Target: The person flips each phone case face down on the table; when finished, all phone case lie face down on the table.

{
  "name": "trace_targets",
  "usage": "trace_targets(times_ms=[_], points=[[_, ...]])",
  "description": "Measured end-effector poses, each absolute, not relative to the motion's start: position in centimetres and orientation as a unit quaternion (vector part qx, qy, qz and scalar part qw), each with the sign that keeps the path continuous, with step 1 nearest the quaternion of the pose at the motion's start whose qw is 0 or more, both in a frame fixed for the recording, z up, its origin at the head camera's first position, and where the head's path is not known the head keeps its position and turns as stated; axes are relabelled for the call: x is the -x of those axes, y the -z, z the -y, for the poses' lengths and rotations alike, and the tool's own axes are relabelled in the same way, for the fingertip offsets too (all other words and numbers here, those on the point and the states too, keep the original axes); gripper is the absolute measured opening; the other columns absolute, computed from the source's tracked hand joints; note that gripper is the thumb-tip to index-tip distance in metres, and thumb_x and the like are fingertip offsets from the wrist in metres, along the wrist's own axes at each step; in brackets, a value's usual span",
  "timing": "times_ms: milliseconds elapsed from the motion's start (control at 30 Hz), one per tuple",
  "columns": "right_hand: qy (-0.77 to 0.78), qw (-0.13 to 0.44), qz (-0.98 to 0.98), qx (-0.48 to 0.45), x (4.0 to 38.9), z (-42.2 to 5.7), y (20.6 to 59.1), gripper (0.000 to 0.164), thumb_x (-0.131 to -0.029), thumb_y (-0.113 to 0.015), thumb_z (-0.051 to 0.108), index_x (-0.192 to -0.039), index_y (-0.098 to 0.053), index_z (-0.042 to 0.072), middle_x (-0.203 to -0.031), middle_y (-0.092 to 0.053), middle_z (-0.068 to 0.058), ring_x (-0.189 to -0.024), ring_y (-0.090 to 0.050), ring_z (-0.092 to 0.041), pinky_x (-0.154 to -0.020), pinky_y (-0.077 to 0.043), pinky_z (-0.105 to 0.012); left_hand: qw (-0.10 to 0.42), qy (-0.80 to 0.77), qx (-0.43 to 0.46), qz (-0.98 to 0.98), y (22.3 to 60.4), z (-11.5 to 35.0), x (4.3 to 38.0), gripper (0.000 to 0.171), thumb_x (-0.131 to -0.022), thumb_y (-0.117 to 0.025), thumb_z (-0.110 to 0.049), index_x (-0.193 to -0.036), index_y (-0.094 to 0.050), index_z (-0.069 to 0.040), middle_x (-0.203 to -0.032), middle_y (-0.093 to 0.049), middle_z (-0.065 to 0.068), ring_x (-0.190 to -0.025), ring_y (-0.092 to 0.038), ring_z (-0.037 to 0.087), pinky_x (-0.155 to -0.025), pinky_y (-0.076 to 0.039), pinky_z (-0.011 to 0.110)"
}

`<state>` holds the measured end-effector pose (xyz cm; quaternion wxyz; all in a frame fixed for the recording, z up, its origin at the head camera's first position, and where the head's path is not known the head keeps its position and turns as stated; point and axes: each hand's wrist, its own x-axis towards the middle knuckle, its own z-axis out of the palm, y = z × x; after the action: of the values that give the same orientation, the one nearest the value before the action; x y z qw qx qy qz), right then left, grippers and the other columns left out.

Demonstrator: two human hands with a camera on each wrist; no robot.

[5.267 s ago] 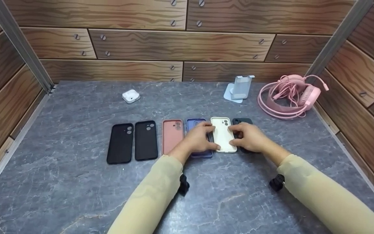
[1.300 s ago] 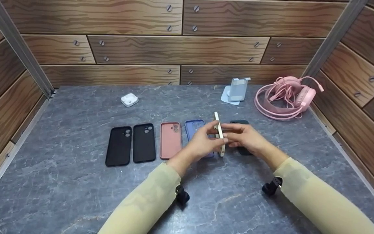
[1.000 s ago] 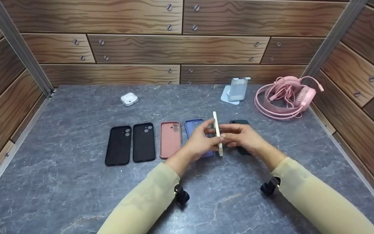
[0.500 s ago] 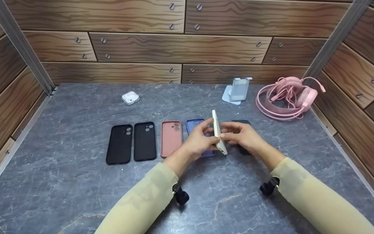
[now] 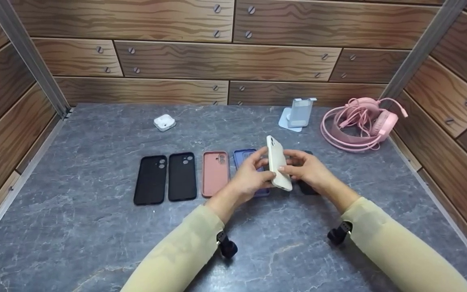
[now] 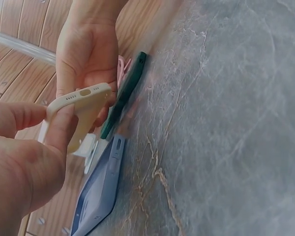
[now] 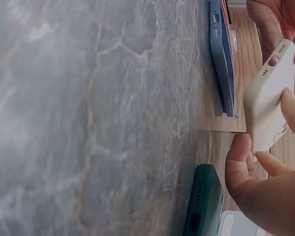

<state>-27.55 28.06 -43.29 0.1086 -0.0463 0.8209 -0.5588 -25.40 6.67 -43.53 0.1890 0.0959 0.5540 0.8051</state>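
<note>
Both hands hold a cream phone case point(image 5: 278, 160) tilted above the table, in the middle of a row of cases. My left hand point(image 5: 247, 176) grips its left long edge between thumb and fingers. In the right wrist view, the thumb of my right hand point(image 5: 312, 169) presses on the smooth outer back, and its other fingers are at the far edge. The case's port end and hollow inside show in the left wrist view. Partly behind the left hand lies a blue-purple case point(image 6: 105, 184). A dark green case point(image 7: 204, 199) lies below the right hand.
Left of the hands lie a pink case point(image 5: 215, 174) and two black cases, one beside the pink point(image 5: 182, 176) and one further left point(image 5: 150, 180). Behind are a white earphone box point(image 5: 164, 121), a pale blue phone stand point(image 5: 300, 113) and a pink headset point(image 5: 383, 123).
The cream case lay flat on the table at first. Both hands have lifted it and stood it edge-on. Over the last second it has turned so its outer back shows to the head view.
</note>
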Motion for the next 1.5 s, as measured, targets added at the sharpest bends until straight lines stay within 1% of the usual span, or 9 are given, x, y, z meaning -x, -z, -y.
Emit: trace_targets(times_ms=[133, 367, 500, 600, 733, 933, 1100, 1233, 1500], points=[[0.575, 0.118, -0.809, 0.041, 27.5, -28.3, 43.5, 0.076, -0.095, -0.079, 0.011, -0.159, -0.040, -0.006, -0.123, -0.067, -0.022, -0.093, -0.065, -0.015, -0.073, -0.054, -0.027, 0.189, -0.807, -0.099, -0.550, 43.9, -6.8, 25.2, 0.085, -0.092, -0.058, 0.021, -0.167, -0.030, -0.007, -0.140, -0.060, 0.022, -0.117, -0.068, 0.044, -0.089, -0.062, 0.048], [0.580, 0.116, -0.806, 0.040, 27.4, -28.9, 43.8, 0.075, -0.095, -0.079, 0.007, -0.157, -0.041, -0.009, -0.108, -0.071, -0.010, -0.086, -0.067, -0.013, -0.071, -0.056, -0.027, 0.191, -0.804, -0.093, -0.555, 44.4, -6.9, 25.1, 0.085, -0.090, -0.060, 0.021, -0.166, -0.034, -0.007, -0.136, -0.061, 0.020, -0.111, -0.070, 0.040, -0.087, -0.062, 0.046], [0.572, 0.107, -0.812, 0.042, 27.4, -29.2, 43.6, 0.074, -0.094, -0.079, 0.006, -0.156, -0.042, -0.009, -0.105, -0.071, -0.008, -0.085, -0.066, -0.012, -0.070, -0.056, -0.027, 0.181, -0.782, -0.091, -0.590, 44.4, -6.8, 25.4, 0.081, -0.092, -0.065, 0.016, -0.165, -0.038, -0.007, -0.125, -0.065, 0.017, -0.096, -0.073, 0.030, -0.078, -0.064, 0.039], [0.559, 0.097, -0.823, 0.042, 27.5, -29.4, 43.4, 0.073, -0.094, -0.080, 0.006, -0.156, -0.044, -0.008, -0.105, -0.070, -0.009, -0.084, -0.064, -0.011, -0.069, -0.053, -0.026, 0.158, -0.752, -0.091, -0.634, 44.4, -6.8, 25.7, 0.075, -0.094, -0.070, 0.010, -0.162, -0.043, -0.007, -0.115, -0.069, 0.013, -0.083, -0.071, 0.023, -0.067, -0.062, 0.033], [0.540, 0.087, -0.836, 0.039, 27.8, -29.7, 43.3, 0.071, -0.094, -0.080, 0.007, -0.155, -0.047, -0.005, -0.108, -0.070, -0.011, -0.086, -0.063, -0.012, -0.069, -0.052, -0.026, 0.132, -0.715, -0.092, -0.681, 44.5, -6.7, 26.0, 0.069, -0.095, -0.073, 0.004, -0.159, -0.048, -0.006, -0.106, -0.070, 0.010, -0.078, -0.067, 0.022, -0.058, -0.055, 0.029], [0.504, 0.073, -0.860, 0.043, 28.2, -29.8, 43.2, 0.069, -0.095, -0.080, 0.009, -0.156, -0.049, -0.002, -0.115, -0.070, -0.016, -0.090, -0.062, -0.013, -0.068, -0.050, -0.025, 0.126, -0.689, -0.093, -0.708, 44.6, -6.6, 26.4, 0.069, -0.096, -0.073, 0.001, -0.159, -0.047, -0.005, -0.101, -0.069, 0.007, -0.078, -0.067, 0.024, -0.057, -0.051, 0.029], [0.490, 0.058, -0.868, 0.052, 28.2, -29.8, 43.0, 0.068, -0.095, -0.080, 0.007, -0.155, -0.050, -0.004, -0.116, -0.070, -0.020, -0.093, -0.062, -0.013, -0.071, -0.052, -0.023, 0.120, -0.676, -0.097, -0.720, 44.5, -6.8, 26.7, 0.068, -0.094, -0.075, 0.003, -0.157, -0.049, -0.003, -0.095, -0.070, 0.008, -0.076, -0.069, 0.024, -0.062, -0.055, 0.029], [0.484, 0.049, -0.872, 0.060, 28.4, -29.9, 43.2, 0.067, -0.094, -0.080, 0.005, -0.153, -0.051, -0.006, -0.117, -0.071, -0.024, -0.097, -0.063, -0.013, -0.078, -0.054, -0.019, 0.118, -0.657, -0.099, -0.738, 44.7, -6.9, 26.8, 0.067, -0.094, -0.075, 0.002, -0.156, -0.051, -0.003, -0.089, -0.071, 0.007, -0.073, -0.067, 0.019, -0.066, -0.056, 0.027], [0.472, 0.036, -0.878, 0.070, 28.7, -30.1, 43.7, 0.066, -0.092, -0.081, 0.003, -0.150, -0.052, -0.009, -0.110, -0.073, -0.021, -0.094, -0.066, -0.013, -0.080, -0.055, -0.018, 0.114, -0.639, -0.112, -0.752, 45.1, -6.8, 26.8, 0.066, -0.094, -0.075, 0.001, -0.155, -0.051, -0.002, -0.083, -0.069, 0.004, -0.064, -0.061, 0.012, -0.061, -0.052, 0.024]])
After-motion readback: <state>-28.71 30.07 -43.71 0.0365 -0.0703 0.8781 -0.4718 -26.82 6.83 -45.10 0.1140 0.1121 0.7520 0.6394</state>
